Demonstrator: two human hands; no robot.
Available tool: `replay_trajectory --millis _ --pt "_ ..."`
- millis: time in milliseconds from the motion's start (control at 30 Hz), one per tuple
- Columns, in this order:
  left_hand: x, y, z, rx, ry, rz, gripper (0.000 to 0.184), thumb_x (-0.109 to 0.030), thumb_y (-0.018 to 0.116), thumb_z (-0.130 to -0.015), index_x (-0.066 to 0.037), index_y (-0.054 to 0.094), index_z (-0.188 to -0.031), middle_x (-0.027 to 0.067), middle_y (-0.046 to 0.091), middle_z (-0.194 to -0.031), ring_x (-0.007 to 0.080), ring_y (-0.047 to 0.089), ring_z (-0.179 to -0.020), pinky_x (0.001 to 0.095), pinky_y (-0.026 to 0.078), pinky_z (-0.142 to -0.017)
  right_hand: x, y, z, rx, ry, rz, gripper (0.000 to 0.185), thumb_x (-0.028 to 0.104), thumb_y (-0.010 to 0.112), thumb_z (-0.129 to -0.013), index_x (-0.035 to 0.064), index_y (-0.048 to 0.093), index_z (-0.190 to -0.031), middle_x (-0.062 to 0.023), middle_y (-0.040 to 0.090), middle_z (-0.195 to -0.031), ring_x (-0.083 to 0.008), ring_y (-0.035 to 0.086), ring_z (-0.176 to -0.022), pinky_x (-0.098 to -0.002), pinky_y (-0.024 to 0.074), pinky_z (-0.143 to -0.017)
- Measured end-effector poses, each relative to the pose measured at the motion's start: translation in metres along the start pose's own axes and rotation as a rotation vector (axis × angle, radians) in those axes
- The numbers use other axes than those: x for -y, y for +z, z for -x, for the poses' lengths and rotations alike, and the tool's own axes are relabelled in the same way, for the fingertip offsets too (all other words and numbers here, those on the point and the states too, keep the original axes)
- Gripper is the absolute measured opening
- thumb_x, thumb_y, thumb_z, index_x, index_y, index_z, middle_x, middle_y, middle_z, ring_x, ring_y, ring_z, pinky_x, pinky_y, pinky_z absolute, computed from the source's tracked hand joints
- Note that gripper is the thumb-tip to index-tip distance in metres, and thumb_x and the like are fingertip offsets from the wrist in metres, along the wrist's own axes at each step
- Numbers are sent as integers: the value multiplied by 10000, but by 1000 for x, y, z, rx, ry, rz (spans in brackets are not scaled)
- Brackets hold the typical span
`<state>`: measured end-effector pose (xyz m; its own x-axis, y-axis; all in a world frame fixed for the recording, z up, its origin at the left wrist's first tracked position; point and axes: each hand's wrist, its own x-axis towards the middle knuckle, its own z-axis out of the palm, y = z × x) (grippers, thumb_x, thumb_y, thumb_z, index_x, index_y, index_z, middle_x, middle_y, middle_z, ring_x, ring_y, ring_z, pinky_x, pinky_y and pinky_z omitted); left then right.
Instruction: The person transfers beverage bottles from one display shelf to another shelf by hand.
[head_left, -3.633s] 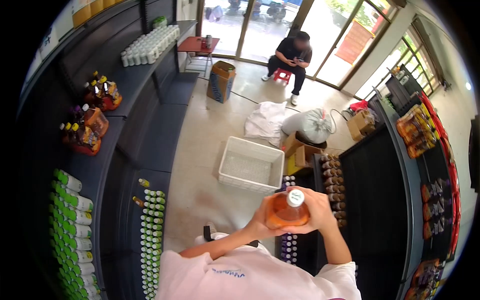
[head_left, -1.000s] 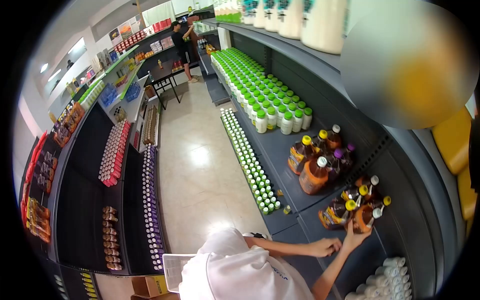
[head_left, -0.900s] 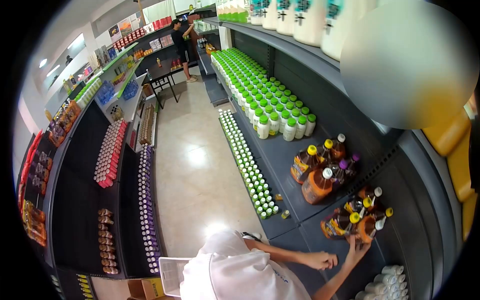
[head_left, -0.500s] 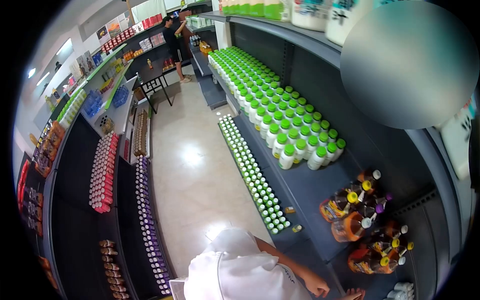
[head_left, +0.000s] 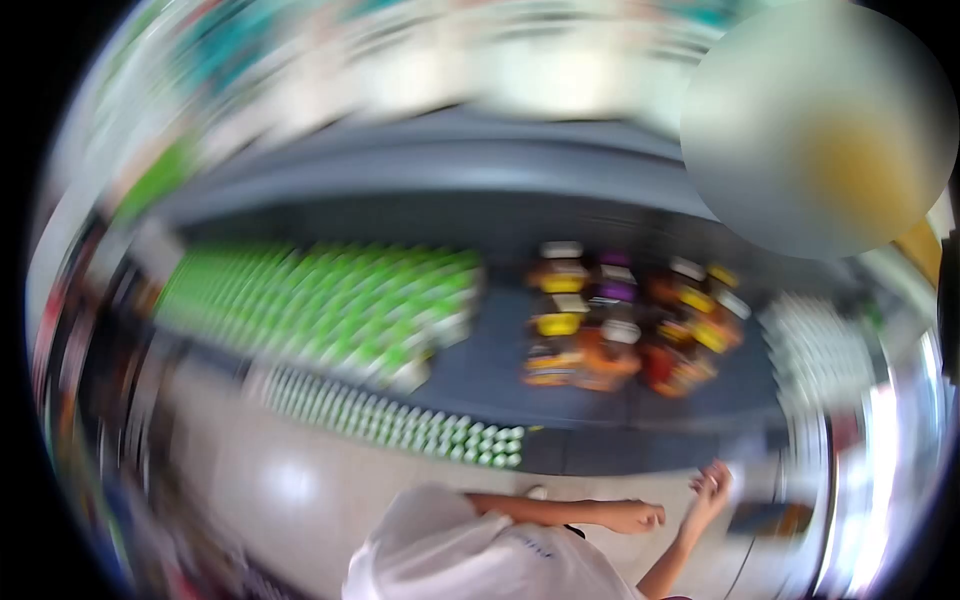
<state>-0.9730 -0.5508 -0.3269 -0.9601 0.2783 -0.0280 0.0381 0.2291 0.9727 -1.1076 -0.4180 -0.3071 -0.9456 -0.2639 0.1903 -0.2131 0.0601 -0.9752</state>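
The view is smeared by motion. My left hand (head_left: 634,516) is loosely closed over the floor, in front of the shelving, with nothing visible in it. Just to its right, my right hand (head_left: 711,487) is raised with its fingers apart and holds nothing. Beyond both hands, two groups of dark and orange drink bottles stand on the middle shelf (head_left: 490,385). The left group (head_left: 585,340) has white, yellow and purple caps; the right group (head_left: 690,335) has white and yellow caps. Neither hand touches them.
Many green-capped white bottles (head_left: 330,305) fill the shelf's left part. Small bottles (head_left: 390,425) stand in rows lower down. White containers (head_left: 822,350) are at the right. Large white bottles (head_left: 560,75) line the upper shelf. A dark box (head_left: 770,519) stands on the floor at right.
The view has swung right to face the shelving. Earlier, my right hand let go of an orange bottle in the right group; it is now away from the bottles, fingers spread.
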Motion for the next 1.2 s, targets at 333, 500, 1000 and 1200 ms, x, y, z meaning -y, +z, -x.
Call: replay_trajectory --millis 333,500,1000,1200 --pt "-21 150 58 976 21 -10 327 -208 557 -1055 -23 564 -1325 108 695 -1180 176 651 -1009 327 526 -866 44 -86 323 -879 242 276 283 194 683 -947 41 637 -1181 -82 684 -916 -144 654 -746 -328 551 -672" --pt "-14 241 141 1430 103 -32 322 -190 561 -1049 -24 565 -1326 152 692 -1204 205 676 -1043 339 537 -899 84 -26 528 -1345 477 321 336 268 685 -937 48 639 -1187 -99 697 -918 -197 677 -762 -356 549 -711" --pt "-76 403 438 2659 777 -417 437 -335 547 -1040 -82 523 -1395 153 671 -1218 301 675 -1063 399 518 -937 57 306 826 -3011 1054 220 376 305 746 -865 41 653 -1116 -77 672 -842 -194 610 -719 -348 498 -662" --pt "18 494 395 2684 1083 -677 507 -342 555 -1032 -18 501 -1418 161 656 -1248 315 619 -1177 397 468 -1020 37 245 796 -2379 1235 -143 514 417 764 -850 25 666 -1169 -147 716 -959 -261 684 -870 -381 547 -785"
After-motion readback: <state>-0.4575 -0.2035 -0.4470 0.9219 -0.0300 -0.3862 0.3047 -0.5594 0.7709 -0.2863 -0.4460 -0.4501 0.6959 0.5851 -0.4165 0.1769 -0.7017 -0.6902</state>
